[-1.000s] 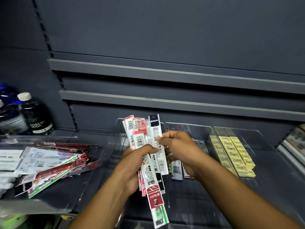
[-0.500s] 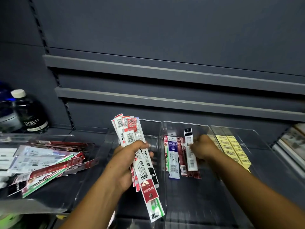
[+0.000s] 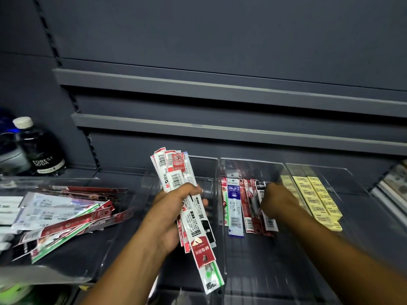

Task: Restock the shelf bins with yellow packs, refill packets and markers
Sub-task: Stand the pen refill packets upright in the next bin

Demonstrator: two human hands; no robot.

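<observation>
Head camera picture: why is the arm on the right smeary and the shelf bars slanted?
Head view: the right hand and forearm show motion blur; the left hand gripping refill packets is sharper; the wide lens tilts the shelf rails; lighting is dim.

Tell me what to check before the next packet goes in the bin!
1. Left hand has a firm grip on the bundle of refill packets: ok.
2. Right hand free of the black-topped packet: cannot tell, fingers hidden.
3. In the middle bin, the laid packets lie side by side: ok.
4. Middle bin has bare floor left: ok.
5. Yellow packs sit apart in the right bin: ok.
</observation>
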